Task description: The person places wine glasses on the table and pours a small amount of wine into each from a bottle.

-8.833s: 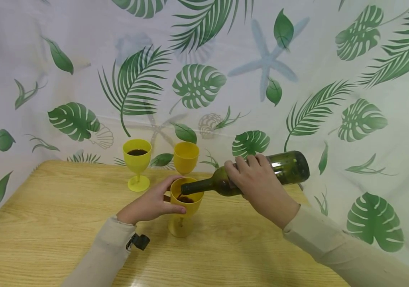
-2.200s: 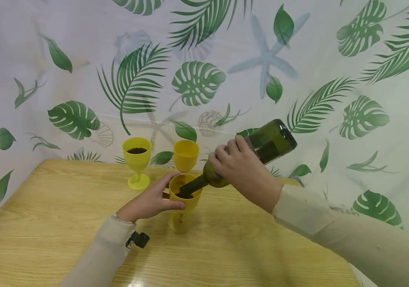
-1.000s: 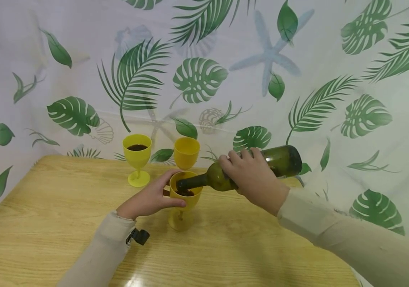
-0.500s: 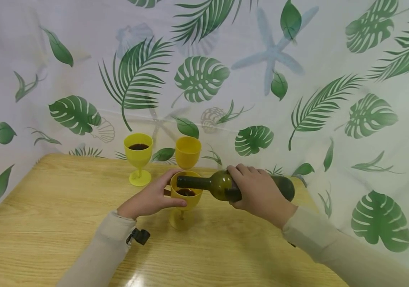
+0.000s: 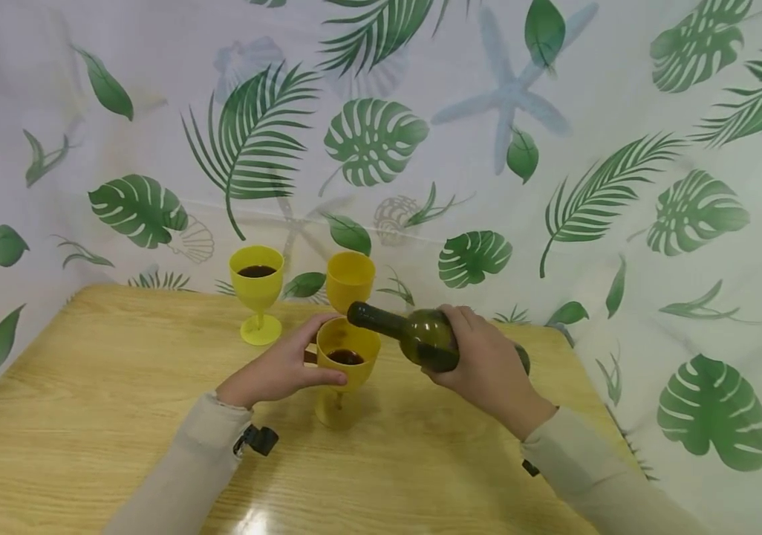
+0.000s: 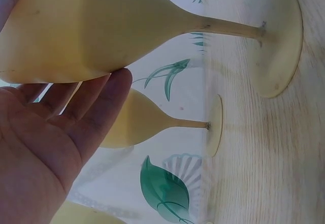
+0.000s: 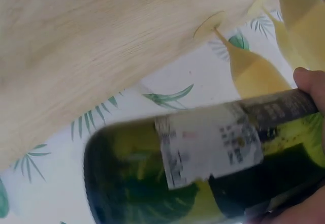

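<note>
My left hand [image 5: 281, 371] holds a yellow goblet [image 5: 359, 377] by its bowl, thumb in front and fingers round the far side. The goblet stands upright on the table with dark liquid [image 5: 345, 357] inside. In the left wrist view the fingers touch the bowl [image 6: 91, 26], above the stem. My right hand [image 5: 488, 371] grips a green glass wine bottle [image 5: 429, 340] round its body. Its neck points left and slightly up, with the mouth above the goblet's back rim and no stream showing. The right wrist view shows the bottle's worn white label [image 7: 208, 148] and dark liquid inside.
A lighter yellow goblet [image 5: 257, 293] with dark liquid stands at the back left of the wooden table [image 5: 120, 416]. Directly behind the held goblet is another orange-yellow goblet [image 5: 350, 279], its lower part hidden. A leaf-patterned sheet [image 5: 381, 215] hangs behind the table.
The bottle's neck has risen out of the held goblet and tipped up, its base dropping. Dark liquid stands higher in that goblet than several seconds ago. My left hand has stayed put.
</note>
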`<state>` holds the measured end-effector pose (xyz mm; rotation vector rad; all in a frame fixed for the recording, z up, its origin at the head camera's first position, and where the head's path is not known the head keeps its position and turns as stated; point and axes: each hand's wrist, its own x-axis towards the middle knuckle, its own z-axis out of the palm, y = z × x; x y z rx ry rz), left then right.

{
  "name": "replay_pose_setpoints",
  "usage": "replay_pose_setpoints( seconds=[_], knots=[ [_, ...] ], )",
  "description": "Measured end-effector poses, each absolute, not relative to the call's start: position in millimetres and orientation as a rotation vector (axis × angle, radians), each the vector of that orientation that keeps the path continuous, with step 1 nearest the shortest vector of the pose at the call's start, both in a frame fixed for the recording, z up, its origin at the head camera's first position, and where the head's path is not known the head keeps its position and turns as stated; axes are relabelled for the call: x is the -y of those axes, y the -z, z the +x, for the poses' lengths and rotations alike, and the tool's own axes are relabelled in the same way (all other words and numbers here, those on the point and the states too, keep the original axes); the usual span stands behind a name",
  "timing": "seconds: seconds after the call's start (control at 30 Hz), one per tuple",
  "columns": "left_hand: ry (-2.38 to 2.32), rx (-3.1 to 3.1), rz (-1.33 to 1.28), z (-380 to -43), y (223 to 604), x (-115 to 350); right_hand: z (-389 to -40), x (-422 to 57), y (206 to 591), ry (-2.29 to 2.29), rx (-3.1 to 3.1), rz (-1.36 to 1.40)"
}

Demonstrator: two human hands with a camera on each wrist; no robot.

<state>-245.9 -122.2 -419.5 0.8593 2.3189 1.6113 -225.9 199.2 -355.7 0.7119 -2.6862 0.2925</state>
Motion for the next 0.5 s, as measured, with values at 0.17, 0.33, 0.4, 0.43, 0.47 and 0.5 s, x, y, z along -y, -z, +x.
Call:
replay_pose_setpoints(
  seconds=[0.17,0.33,0.4,0.43,0.47,0.5],
  knots=[
    [-1.627,-2.306,0.871,-247,418,121,-228,-209,361,-0.531,2.668,0.572],
    [-1.635,-2.284,0.877,-245,417,120,-223,-221,368,-0.815,2.640,0.392],
    [-1.629,-2.289,0.873,-245,417,120,-222,-226,371,-0.896,2.610,0.350],
    [-1.627,-2.291,0.870,-245,418,120,-222,-228,373,-0.942,2.592,0.334],
    [-1.624,-2.294,0.868,-245,418,120,-221,-230,375,-0.980,2.577,0.314],
    [-1.624,-2.297,0.864,-245,418,120,-220,-232,376,-1.022,2.563,0.295]
  ],
)
